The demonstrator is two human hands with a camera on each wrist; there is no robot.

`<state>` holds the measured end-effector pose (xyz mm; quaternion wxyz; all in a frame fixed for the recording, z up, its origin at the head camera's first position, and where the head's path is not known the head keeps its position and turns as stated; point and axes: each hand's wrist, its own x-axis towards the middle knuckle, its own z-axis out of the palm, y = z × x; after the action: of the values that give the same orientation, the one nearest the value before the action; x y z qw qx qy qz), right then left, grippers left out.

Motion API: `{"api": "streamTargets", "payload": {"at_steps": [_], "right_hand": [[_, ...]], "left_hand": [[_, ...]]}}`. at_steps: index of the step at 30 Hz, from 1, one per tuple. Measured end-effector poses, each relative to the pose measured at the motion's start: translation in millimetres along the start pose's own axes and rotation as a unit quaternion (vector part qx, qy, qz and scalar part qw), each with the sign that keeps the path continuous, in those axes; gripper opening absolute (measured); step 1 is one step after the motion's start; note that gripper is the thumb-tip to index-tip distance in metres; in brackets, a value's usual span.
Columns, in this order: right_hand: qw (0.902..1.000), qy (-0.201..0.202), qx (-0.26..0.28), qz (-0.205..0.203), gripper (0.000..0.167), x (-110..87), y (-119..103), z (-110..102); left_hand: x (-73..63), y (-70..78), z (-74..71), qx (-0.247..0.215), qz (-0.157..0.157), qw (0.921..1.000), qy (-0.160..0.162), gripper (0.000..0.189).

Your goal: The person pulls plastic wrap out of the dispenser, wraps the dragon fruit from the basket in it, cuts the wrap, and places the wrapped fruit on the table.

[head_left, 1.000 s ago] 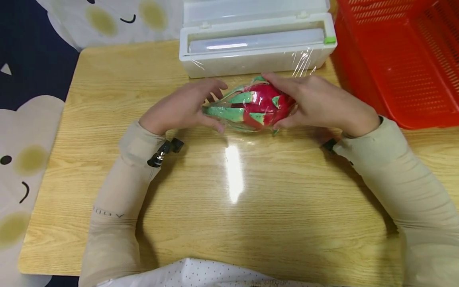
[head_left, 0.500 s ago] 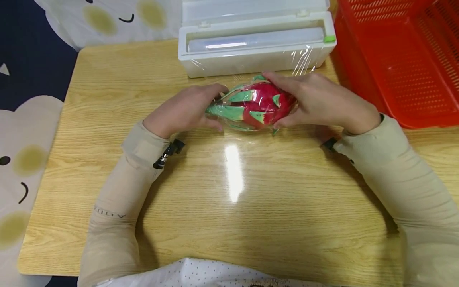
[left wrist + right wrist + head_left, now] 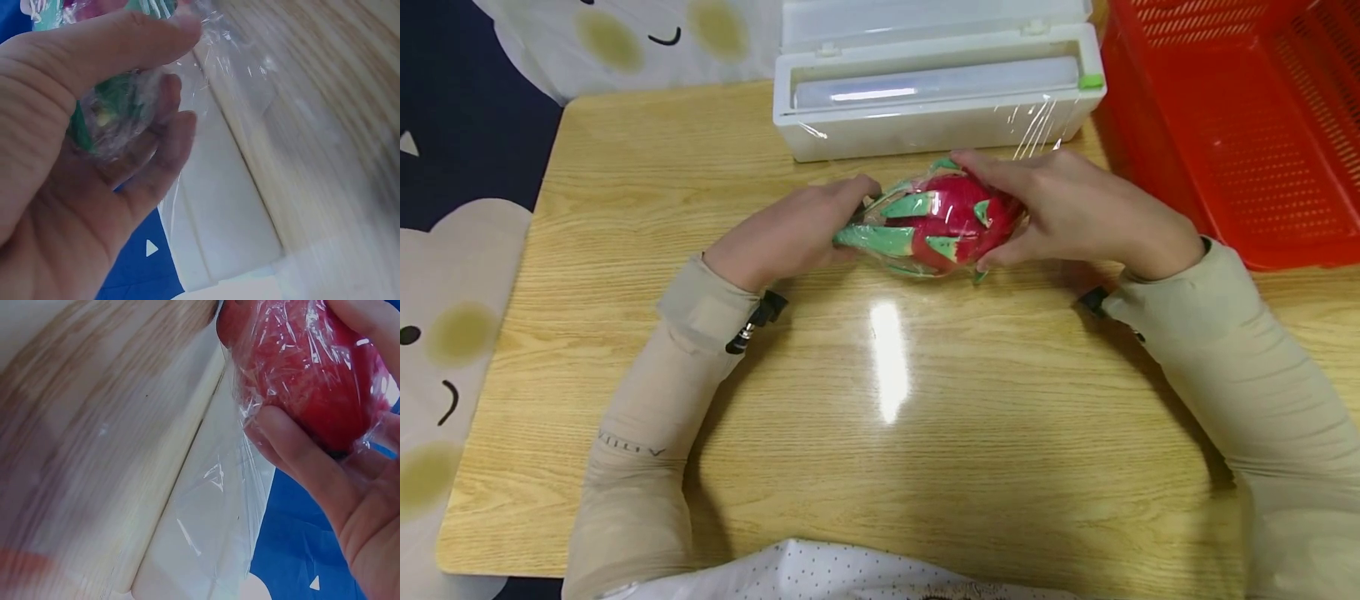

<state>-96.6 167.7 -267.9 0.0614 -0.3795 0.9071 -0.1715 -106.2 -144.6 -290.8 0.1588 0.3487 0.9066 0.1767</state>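
Observation:
A red dragon fruit [image 3: 955, 204] with green scales lies on its side between both hands, covered in clear cling film [image 3: 275, 350]. My left hand [image 3: 790, 229] curls around its green tip; in the left wrist view the thumb and fingers close about the filmed end. Around the red end, my right hand [image 3: 1067, 208] has its thumb and fingers spread on either side, gripping it. The film stretches back from the fruit to the white dispenser box [image 3: 925, 133], where a roll of cling film [image 3: 940, 83] lies under the raised lid.
A red plastic basket [image 3: 1217, 208] stands at the right, close to the right forearm. The dispenser box sits at the back of the wooden table [image 3: 880, 475]. A cloth with cartoon faces [image 3: 445, 333] shows past the table's left edge.
My left hand has moved slightly right and its fingers have closed in on the fruit's green tip. The right hand and the fruit have barely moved.

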Motion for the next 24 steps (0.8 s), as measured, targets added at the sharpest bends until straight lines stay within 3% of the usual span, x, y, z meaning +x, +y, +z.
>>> {"api": "streamTargets", "payload": {"at_steps": [13,24], "right_hand": [[0.9999,0.014,0.002,-0.008,0.107,-0.7,-1.7,-1.2],[0.9997,0.013,0.007,-0.018,0.108,0.3,1.3,0.3]], "left_hand": [[-6.9,3.4,-0.8,0.093,0.053,0.9925,0.058,0.052],[-7.0,6.5,-2.4,0.101,0.052,0.9925,0.046,0.030]]}}
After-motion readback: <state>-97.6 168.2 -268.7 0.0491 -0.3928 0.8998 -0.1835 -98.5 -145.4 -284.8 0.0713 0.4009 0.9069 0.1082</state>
